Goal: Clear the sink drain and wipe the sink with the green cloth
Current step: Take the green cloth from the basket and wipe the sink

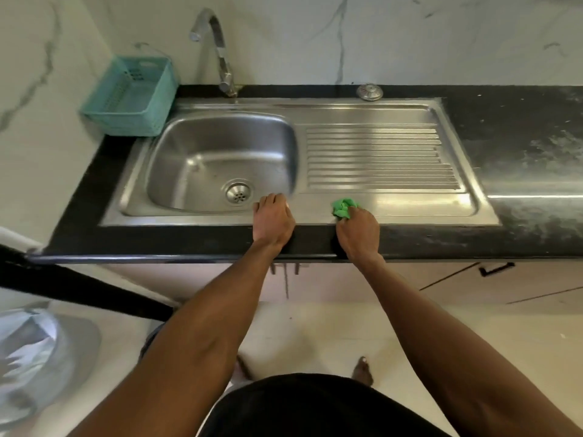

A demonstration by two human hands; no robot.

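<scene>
A stainless steel sink (pixel 195 146) is set into a black counter, with a round perforated drain (pixel 238 192) near the basin's front. Nothing lies in the basin. My left hand (pixel 273 220) rests flat on the sink's front rim, just right of the drain, fingers slightly apart and holding nothing. My right hand (pixel 358 233) is closed on a bunched green cloth (pixel 344 208), which presses on the steel front edge below the ribbed drainboard (pixel 378 159).
A curved chrome tap (pixel 217 48) stands behind the basin. A teal plastic basket (pixel 132 96) sits at the back left corner. A round metal drain cover (pixel 369 91) lies on the counter behind the drainboard. The black counter (pixel 520 137) to the right looks smeared.
</scene>
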